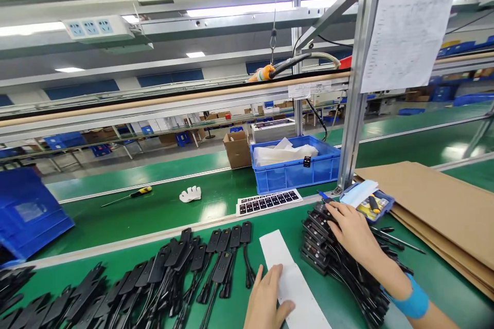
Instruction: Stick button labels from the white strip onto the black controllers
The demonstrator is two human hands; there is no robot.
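My left hand (267,295) is at the bottom middle, fingers apart, over the left edge of a long white strip (283,267) lying on the green bench. It holds nothing. My right hand (353,229), with a blue band at the wrist, curls its fingers over a black cabled module (321,212) on top of a stacked pile. The grip is partly hidden by the hand itself. Cables from the pile (357,288) trail toward the bottom right. Left of the white strip, several similar black modules (222,267) lie in rows with their leads toward me.
Behind stand a blue crate (293,172) with white packing and a sheet of black labels (268,202). A screwdriver (133,194) and white glove (190,194) lie left. Cardboard sheets (432,205), a small blue tray (380,211) and a metal post (357,87) are right.
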